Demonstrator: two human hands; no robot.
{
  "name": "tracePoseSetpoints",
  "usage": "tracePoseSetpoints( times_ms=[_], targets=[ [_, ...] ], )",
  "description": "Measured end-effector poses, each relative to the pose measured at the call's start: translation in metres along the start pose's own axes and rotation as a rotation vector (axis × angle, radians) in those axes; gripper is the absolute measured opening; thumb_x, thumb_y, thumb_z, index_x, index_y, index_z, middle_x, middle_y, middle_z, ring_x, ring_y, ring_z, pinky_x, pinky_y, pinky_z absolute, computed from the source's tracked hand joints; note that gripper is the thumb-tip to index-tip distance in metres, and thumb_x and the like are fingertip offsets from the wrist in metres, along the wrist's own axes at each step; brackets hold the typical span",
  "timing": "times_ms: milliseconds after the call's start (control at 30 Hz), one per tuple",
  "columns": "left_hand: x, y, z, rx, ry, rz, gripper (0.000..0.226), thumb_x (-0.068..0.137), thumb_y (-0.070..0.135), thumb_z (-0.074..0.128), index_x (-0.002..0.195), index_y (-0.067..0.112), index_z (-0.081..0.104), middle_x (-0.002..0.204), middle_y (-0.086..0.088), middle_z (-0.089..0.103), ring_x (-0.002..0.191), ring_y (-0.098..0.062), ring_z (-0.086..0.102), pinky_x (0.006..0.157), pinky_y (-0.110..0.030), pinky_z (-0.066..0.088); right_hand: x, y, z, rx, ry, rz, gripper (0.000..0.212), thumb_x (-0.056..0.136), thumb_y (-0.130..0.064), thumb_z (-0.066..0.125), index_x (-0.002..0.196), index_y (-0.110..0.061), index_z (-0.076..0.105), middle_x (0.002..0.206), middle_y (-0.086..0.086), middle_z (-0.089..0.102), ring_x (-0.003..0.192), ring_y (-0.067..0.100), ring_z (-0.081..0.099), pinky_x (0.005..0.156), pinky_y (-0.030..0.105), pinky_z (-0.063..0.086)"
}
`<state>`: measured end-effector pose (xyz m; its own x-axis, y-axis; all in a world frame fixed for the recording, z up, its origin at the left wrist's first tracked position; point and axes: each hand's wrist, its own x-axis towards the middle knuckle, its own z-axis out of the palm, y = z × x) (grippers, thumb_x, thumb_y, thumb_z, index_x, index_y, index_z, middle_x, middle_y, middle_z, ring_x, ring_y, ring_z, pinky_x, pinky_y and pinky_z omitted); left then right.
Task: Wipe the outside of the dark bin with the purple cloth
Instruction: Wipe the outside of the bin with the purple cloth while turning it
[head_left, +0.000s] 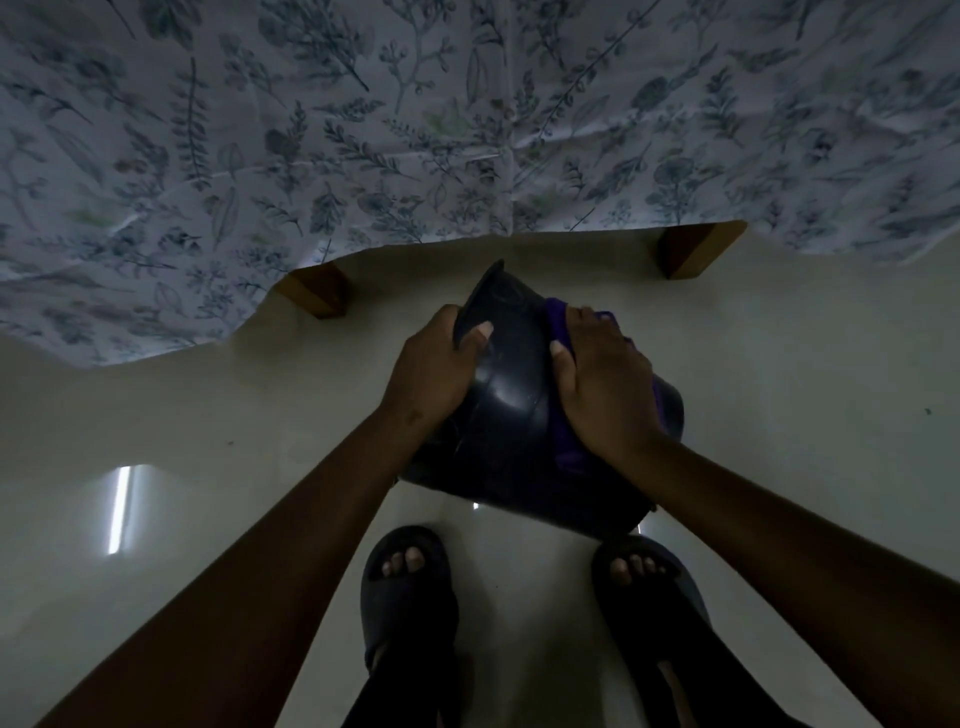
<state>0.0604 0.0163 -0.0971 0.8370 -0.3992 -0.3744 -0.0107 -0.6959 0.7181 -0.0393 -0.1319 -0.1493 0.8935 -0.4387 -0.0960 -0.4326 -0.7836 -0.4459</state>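
Note:
The dark bin (514, 415) is tipped on its side above the pale floor, in the middle of the head view, its rim pointing away from me toward the bed. My left hand (434, 371) grips the bin at its left rim, thumb lying on the outer wall. My right hand (602, 384) presses the purple cloth (563, 447) flat against the bin's right outer side. Only strips of the cloth show around the palm and fingers.
A bed with a floral sheet (467, 130) fills the top of the view, with two wooden legs (317, 291) (693, 249) on the glossy floor (208, 415). My feet in dark slippers (410, 587) (649, 587) stand just below the bin.

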Motion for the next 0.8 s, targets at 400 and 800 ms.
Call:
tracePoseSetpoints(
  times_ms=[400, 800],
  targets=[
    [0.014, 0.007, 0.005, 0.057, 0.037, 0.003, 0.025, 0.1, 0.034, 0.042, 0.106, 0.013, 0.055, 0.094, -0.002, 0.062, 0.086, -0.021, 0.059, 0.075, -0.031, 0.045, -0.012, -0.005, 0.006, -0.1, -0.032, -0.234, 0.051, 0.101, -0.039, 0.024, 0.148, -0.022, 0.03, 0.154, 0.005, 0.033, 0.141, 0.025, 0.032, 0.109, 0.042, 0.03],
    [0.033, 0.016, 0.008, 0.104, 0.045, -0.052, 0.022, 0.099, 0.034, 0.044, 0.098, 0.015, 0.055, 0.093, -0.002, 0.057, 0.084, -0.019, 0.053, 0.073, -0.029, 0.038, -0.074, -0.02, 0.015, -0.142, -0.111, -0.285, 0.057, 0.099, -0.04, 0.023, 0.152, -0.026, 0.009, 0.162, 0.002, 0.005, 0.149, 0.024, 0.001, 0.117, 0.046, 0.01]
  ],
)
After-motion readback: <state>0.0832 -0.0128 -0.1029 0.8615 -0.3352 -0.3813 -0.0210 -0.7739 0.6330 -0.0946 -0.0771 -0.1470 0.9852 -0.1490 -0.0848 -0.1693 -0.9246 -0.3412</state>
